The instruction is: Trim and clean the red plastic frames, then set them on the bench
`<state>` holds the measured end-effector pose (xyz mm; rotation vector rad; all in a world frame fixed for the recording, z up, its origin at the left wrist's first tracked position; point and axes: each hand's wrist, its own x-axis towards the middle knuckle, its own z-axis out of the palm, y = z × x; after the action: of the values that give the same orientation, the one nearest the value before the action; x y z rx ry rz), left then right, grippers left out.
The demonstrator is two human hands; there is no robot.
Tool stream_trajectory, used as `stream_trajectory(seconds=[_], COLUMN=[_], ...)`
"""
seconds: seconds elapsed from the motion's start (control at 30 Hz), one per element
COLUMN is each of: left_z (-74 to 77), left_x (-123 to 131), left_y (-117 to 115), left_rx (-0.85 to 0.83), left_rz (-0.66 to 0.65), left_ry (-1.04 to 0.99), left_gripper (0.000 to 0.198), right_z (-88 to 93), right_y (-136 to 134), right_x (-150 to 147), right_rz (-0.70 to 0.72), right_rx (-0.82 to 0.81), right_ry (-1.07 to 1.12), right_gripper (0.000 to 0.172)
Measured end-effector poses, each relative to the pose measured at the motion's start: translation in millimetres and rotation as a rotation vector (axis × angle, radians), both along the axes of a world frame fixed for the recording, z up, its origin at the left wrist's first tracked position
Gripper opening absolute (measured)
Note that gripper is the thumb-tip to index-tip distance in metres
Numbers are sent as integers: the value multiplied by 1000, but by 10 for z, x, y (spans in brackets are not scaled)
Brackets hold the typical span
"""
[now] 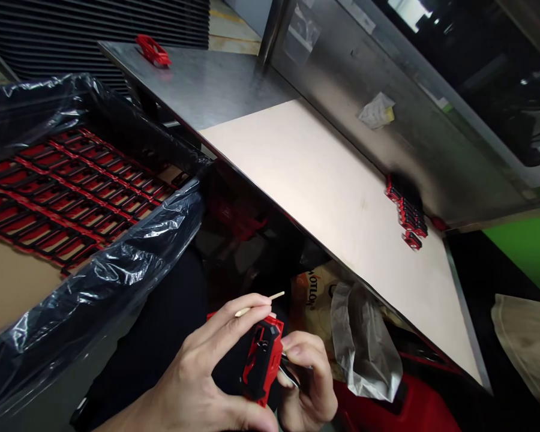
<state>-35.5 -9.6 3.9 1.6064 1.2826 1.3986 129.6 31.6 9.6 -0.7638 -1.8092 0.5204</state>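
Observation:
My left hand (198, 366) is closed around a red and black plastic part (264, 359), thumb at its lower end and fingers at its upper end. A thin wooden stick (276, 295) is tucked between the fingers of that same hand. On the part's right side, my right hand (310, 372) is closed, with fingertips at the part's edge. It holds a slim dark and silvery tool (289, 376), whose working end is hidden behind the part. Both hands are low in the view, in front of the table edge.
A bin lined with black plastic (130, 264) stands left, holding rows of red and black parts (72, 192). On the metal table with its pale board (315, 174) lie several similar parts (409, 210) and a red piece (153, 51). A grey plastic bag (364, 348) hangs below the edge.

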Motion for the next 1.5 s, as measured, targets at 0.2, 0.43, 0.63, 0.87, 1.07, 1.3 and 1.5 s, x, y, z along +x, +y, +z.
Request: stream_trajectory(seconds=[0.2,0.43,0.63,0.87,1.07,1.3,1.5], left_z=[1,0,-22,-16,35,39,53], left_x=[4,5,11,5,6,31,5], left_y=[-15,-8,-30,-23,-26,-37,-21], left_rx=[-16,-24,-38,-84,-167,-218,-268], left_rz=[5,15,14,15,41,80,65], left_ry=[-15,-42,-38,-98,-197,-243,-297], left_gripper=[89,89,97,95,91,88,81], right_z=[15,23,27,31,-8,-19,-128], right_y=[3,1,5,20,103,163,79], right_x=[0,-16,-13,-7,7,-37,-36], right_rz=[0,-3,1,59,252,470,464], right_rx=[-4,4,-11,-344,-798,-1058,-1234], right_ry=[-16,-13,-19,185,572,789,742], right_gripper=[15,15,15,20,35,23,25])
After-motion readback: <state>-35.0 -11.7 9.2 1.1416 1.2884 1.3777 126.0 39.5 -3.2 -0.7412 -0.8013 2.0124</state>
